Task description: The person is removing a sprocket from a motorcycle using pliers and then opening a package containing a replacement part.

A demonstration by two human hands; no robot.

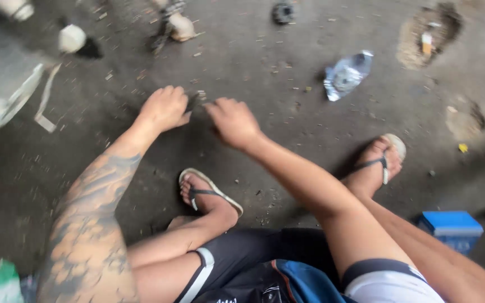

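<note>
I sit low over a dirty grey concrete floor [287, 112]. My left hand [164, 108] and my right hand [232, 122] reach down close together at the floor ahead of my knees. A small dark object [197, 99] lies between them at the fingertips. The picture is blurred, so I cannot tell whether either hand grips it. My feet in flip-flops rest on the floor, the left one [209, 193] in the middle and the right one [380, 163] further right.
A crushed clear plastic bottle [346, 74] lies at the upper right. A blue box [451, 227] sits by my right leg. A grey-white container [4, 90] stands at the left. Round parts [72, 38] and scraps lie at the top. Holes [428, 33] pit the floor.
</note>
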